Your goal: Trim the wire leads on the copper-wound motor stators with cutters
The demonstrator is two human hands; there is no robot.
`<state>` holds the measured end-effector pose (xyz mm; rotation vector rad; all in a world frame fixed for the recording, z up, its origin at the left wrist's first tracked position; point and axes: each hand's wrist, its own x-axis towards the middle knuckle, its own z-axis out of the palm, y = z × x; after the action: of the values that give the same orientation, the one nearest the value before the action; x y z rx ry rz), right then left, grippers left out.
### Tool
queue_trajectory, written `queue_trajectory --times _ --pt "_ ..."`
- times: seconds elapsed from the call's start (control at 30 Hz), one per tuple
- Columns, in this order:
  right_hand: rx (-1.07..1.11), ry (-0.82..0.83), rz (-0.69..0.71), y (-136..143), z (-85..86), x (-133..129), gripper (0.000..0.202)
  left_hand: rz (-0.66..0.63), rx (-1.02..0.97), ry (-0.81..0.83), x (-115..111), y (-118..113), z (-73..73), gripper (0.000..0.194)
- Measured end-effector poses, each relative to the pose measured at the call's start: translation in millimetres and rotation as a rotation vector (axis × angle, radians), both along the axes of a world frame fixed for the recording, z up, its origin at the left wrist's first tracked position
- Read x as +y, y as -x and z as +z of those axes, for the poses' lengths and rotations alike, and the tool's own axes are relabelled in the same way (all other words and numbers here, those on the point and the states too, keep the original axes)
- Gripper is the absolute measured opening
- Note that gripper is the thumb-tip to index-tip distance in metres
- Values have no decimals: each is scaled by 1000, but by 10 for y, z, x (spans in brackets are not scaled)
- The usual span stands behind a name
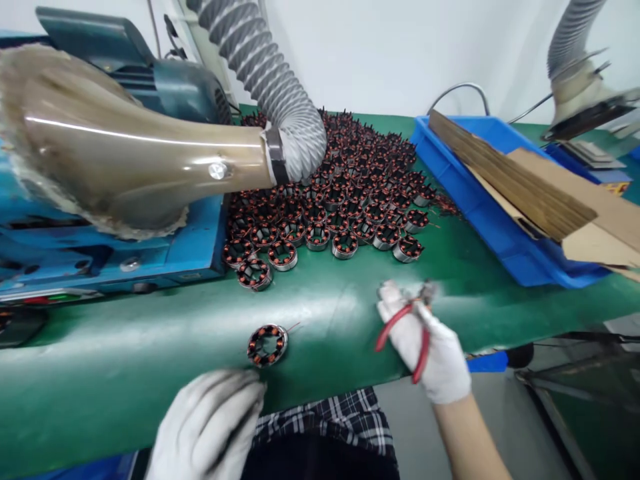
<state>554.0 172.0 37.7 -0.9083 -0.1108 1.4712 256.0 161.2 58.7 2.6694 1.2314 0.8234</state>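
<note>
My right hand (440, 353), in a white glove, holds red-handled pliers (423, 333) across the palm, with the thumb over them. Their handles are spread and the metal jaws look blurred. My left hand (210, 423), also gloved in white, is at the front edge of the bench with its fingers curled together. Whatever those fingers may hold is hidden. Just beyond the left fingertips, a single wound motor stator (267, 345) lies flat on the green bench. Copper coils line its ring, and a thin red wire sticks out to the right.
A large pile of similar stators (345, 200) covers the back of the green bench (320, 300). Left stands a blue machine (200, 250) with a brown hood (150, 153) and grey hose (280, 80). A blue bin (500, 227) with cardboard (520, 180) is at right.
</note>
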Motion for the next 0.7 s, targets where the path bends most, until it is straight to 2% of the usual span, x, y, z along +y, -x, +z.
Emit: queue_trajectory --times 0.1,0.2,0.27,0.33,0.4,0.47,0.57,0.7 --pt "-331 41 -221 -675 90 54 22 -36 128 -4 -117 -59 -210 15" --pt "-695 -38 -331 -973 244 93 14 -1 238 88 -90 -224 -293 17" --pt "-1073 -31 -265 -940 304 97 18 -2 257 213 7 -351 -242 23" --pt "-1530 48 -63 -814 287 100 26 -7 246 320 150 -482 -159 30" --pt "-1919 84 179 -677 196 130 34 -10 222 362 324 -620 -97 36" --pt "-2207 49 321 -573 74 194 42 -15 203 351 514 -771 -85 40" --pt "-2484 -15 314 -508 -63 297 55 -22 193 320 787 -1013 -135 42" --pt "-2511 -66 267 -570 -71 310 65 65 172 302 1003 -1242 -182 47"
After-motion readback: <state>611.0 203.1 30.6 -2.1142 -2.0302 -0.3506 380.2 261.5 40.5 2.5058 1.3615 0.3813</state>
